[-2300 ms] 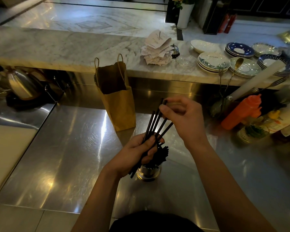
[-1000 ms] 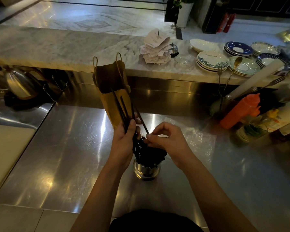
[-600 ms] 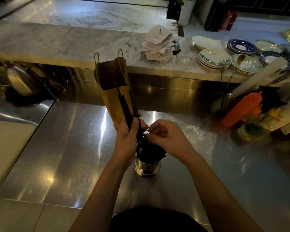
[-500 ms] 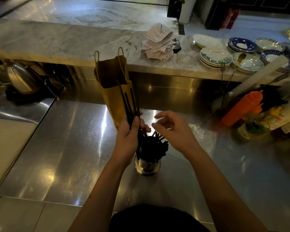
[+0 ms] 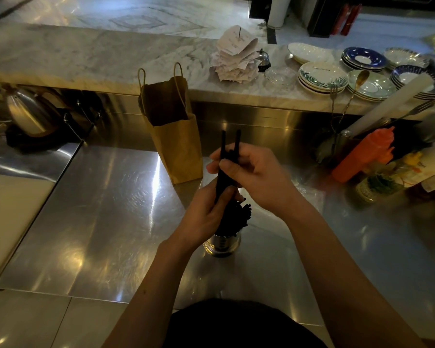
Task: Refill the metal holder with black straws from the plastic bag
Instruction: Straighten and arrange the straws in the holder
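Observation:
A small round metal holder [image 5: 222,246] stands on the steel counter, packed with black straws [image 5: 240,216] whose tops fan out to the right. Directly above it, my left hand [image 5: 206,217] grips the lower part of a small bunch of black straws [image 5: 224,156] held upright. My right hand [image 5: 251,172] pinches the same bunch higher up, and two straw ends stick out above its fingers. A clear, crumpled plastic bag [image 5: 309,194] lies flat on the counter to the right of the holder, partly hidden by my right forearm.
A brown paper bag [image 5: 176,136] stands open just behind the holder. An orange squeeze bottle [image 5: 362,156] and jars crowd the right side. Stacked plates [image 5: 321,77] and spiked receipts [image 5: 236,56] sit on the marble ledge. A metal kettle [image 5: 28,114] is at the left.
My right hand rose from the holder's straws and took hold of the bunch in my left hand. The bunch shifted right, from in front of the paper bag to above the holder.

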`<state>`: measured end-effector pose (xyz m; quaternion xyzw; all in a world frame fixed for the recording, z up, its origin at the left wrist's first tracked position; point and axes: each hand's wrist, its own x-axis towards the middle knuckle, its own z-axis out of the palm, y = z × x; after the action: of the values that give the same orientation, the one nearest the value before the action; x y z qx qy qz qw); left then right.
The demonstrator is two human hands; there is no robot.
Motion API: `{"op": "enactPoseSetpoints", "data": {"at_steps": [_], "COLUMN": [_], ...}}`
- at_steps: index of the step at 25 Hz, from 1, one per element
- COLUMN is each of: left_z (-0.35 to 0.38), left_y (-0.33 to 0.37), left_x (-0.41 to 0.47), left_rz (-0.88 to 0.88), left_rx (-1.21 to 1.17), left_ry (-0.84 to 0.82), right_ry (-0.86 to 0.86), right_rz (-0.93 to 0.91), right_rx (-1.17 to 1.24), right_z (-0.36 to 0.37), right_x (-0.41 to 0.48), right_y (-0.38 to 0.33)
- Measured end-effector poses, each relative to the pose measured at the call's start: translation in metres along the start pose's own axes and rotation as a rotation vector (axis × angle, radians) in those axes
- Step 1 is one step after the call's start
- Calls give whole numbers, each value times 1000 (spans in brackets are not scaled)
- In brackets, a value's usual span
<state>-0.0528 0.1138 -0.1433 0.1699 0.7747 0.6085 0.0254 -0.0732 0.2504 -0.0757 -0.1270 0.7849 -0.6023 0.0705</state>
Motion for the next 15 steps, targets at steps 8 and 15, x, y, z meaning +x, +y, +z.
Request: {"op": "enactPoseSetpoints", "data": {"at_steps": [8,15], "left_z": [-15,-40], "left_y": [12,-11], "left_x": [11,8], "left_rz": [58,-94], "left_rx": [-7,-49], "left_ry": [51,-14], "right_ry": [-4,89], "right_rz": [-141,-221], "right_rx": [37,27], "right_z": [4,11], "right_x": [4,18], "right_y": [-18,2]}}
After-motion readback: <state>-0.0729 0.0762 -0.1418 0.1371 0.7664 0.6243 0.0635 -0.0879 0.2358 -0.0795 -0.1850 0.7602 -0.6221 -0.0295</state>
